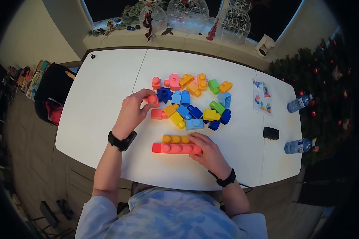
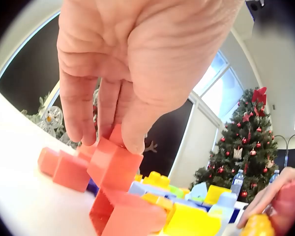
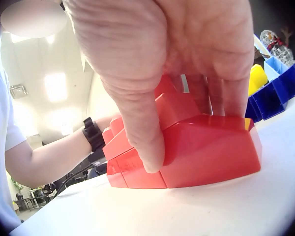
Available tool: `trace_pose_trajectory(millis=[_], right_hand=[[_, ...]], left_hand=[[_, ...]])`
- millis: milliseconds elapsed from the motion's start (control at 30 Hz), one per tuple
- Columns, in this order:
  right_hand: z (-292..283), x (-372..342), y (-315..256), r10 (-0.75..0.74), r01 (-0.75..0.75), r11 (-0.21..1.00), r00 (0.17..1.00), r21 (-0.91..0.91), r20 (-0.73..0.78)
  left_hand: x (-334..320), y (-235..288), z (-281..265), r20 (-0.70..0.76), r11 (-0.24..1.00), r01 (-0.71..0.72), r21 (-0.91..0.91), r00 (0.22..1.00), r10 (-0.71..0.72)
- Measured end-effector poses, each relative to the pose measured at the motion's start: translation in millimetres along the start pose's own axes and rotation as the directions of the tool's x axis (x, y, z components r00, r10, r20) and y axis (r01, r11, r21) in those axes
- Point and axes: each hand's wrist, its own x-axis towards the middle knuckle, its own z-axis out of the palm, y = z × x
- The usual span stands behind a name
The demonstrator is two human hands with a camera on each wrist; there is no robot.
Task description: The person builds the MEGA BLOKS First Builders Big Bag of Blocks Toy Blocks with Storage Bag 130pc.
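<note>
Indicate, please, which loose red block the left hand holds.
The red block pinched by the left hand, beside the dark blue gear; the other loose ones are not held.

Slim gap behind orange row (image 1: 174, 139)

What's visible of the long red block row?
The red block row looks like glossy plastic: blocks end to end, visible seams, rounded studs on top. It lies on the white table, an orange-yellow studded row just behind it. The right hand holds its right end, thumb against the near side.
</note>
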Motion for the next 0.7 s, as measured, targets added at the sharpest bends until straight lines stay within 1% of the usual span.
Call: trace_pose_trajectory(millis=[67,100,133,200,233,267,333,367,400,467,500,567,600,667,700], right_hand=[[1.0,-0.6,1.4,-0.033,0.033,0.999,0.999,-0.027,-0.012],[0.8,-0.7,1.5,-0.031,0.031,0.999,0.999,-0.024,-0.015],[0.0,-0.5,0.8,-0.032,0.031,0.999,0.999,-0.024,-0.015],[0.7,-0.2,0.6,-0.031,0.03,0.999,0.999,-0.02,-0.015],[1.2,-0.5,0.5,-0.031,0.031,0.999,0.999,-0.017,-0.021],[1.5,-1.3,0.6,-0.031,0.03,0.999,0.999,-0.015,-0.027],[1.4,-1.6,0.3,-0.022,0.021,1.0,0.999,-0.015,-0.026],[1.0,-1.2,0.4,-0.019,0.019,1.0,1.0,-0.018,-0.025],[0.7,-1.0,0.3,-0.019,0.018,1.0,1.0,-0.018,-0.025],[0.8,-0.4,-0.4,-0.02,0.02,0.999,1.0,-0.029,-0.022],[1.2,0.0,-0.4,-0.021,0.02,0.999,1.0,-0.027,-0.02],[2.0,-0.4,0.2,-0.029,0.028,0.999,0.999,-0.032,-0.032],[2.3,-0.5,0.0,-0.027,0.026,0.999,0.999,-0.029,-0.031],[2.3,-0.1,-0.2,-0.017,0.016,1.0,0.999,-0.021,-0.03],[2.3,0.4,0.0,-0.015,0.015,1.0,0.999,-0.019,-0.029]], left_hand=[[-15.1,21.3,-17.7,0.051,0.987,-0.002,-0.161,0.999,0.01],[-25.0,30.2,-20.8,0.111,0.98,-0.023,-0.198,0.993,0.046],[-34.3,39.6,-20.9,0.163,0.975,-0.038,-0.218,0.984,0.075],[-50.9,41.6,-10.3,0.264,0.978,0.025,-0.207,0.964,0.031],[-56.1,42.7,-7.9,0.301,0.976,0.031,-0.215,0.953,0.036],[-60.8,40.4,-4.9,0.305,0.976,0.033,-0.214,0.952,0.035],[-68.4,33.7,3.4,0.319,0.961,0.011,-0.277,0.944,0.081],[-70.9,33.4,6.5,0.303,0.947,0.015,-0.321,0.949,0.088],[-72.2,31.1,7.5,0.303,0.947,0.015,-0.321,0.949,0.088],[-75.2,26.0,6.7,0.376,0.942,0.033,-0.334,0.921,0.101],[-77.7,27.6,6.1,0.377,0.942,0.036,-0.333,0.921,0.098],[-83.7,33.8,6.2,0.354,0.918,0.049,-0.394,0.93,0.102],[-87.1,33.7,9.2,0.357,0.918,0.052,-0.392,0.929,0.1],[-91.6,31.0,17.4,0.319,0.962,0.008,-0.273,0.944,0.082],[-91.5,30.1,19.8,0.321,0.962,0.011,-0.273,0.944,0.081]])
